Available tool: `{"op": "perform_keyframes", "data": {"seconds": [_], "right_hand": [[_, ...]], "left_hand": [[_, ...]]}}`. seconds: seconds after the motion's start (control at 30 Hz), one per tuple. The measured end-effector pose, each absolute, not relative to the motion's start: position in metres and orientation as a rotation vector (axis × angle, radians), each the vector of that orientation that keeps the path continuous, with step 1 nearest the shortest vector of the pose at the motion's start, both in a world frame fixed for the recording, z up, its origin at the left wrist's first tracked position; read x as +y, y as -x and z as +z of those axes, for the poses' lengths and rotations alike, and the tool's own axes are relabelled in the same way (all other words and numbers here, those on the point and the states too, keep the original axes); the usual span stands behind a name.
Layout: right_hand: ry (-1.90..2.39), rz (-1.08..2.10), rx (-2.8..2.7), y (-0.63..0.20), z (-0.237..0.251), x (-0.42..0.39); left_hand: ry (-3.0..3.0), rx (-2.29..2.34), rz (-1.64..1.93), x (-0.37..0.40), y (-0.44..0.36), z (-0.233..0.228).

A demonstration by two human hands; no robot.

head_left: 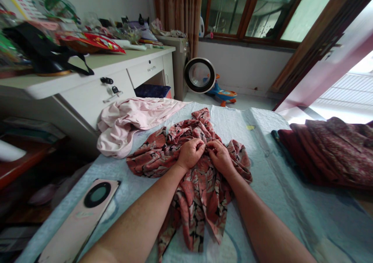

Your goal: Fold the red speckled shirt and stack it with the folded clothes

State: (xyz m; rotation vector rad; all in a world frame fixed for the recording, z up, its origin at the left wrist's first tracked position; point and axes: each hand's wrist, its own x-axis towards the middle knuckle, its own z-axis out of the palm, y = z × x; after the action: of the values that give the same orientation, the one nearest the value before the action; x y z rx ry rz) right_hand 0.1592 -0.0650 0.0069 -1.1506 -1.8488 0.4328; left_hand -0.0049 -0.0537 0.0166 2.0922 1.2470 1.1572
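Pale blue quilted bedding [262, 185] fills the near and middle ground, running from the near edge away toward the far floor. Left of it stands a white desk [96, 88] with drawers, its top crowded with bags and packets. On the right of the bedding lies a stack of dark red cloth [329, 150], well apart from the hands. A pink garment [131, 123] is heaped at the far left edge of the bedding, just beside the desk.

In the middle of the bedding lies a rumpled floral shirt [192, 193], red and pink with a leaf print, its lower part trailing toward the near edge between the forearms. Both hands meet on top of it, close together. The left hand [190, 153] is curled, fingers bunched on a fold of the shirt. The right hand [220, 156] pinches the same fold with its fingertips, just touching the left.

On the near left of the bedding lies a phone [84, 216], camera ring up. On the far floor, below the window, stands a round white fan [199, 75], with a toy car [223, 94] just beside it on the right.
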Motion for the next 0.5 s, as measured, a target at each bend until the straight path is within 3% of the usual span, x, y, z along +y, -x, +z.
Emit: {"op": "perform_keyframes", "data": {"seconds": [0.5], "right_hand": [[1.124,0.514,-1.755,-0.1615,0.0081,-0.0637]], "left_hand": [[-2.026,1.085,1.113,-0.0532,0.0082,0.0219]]}}
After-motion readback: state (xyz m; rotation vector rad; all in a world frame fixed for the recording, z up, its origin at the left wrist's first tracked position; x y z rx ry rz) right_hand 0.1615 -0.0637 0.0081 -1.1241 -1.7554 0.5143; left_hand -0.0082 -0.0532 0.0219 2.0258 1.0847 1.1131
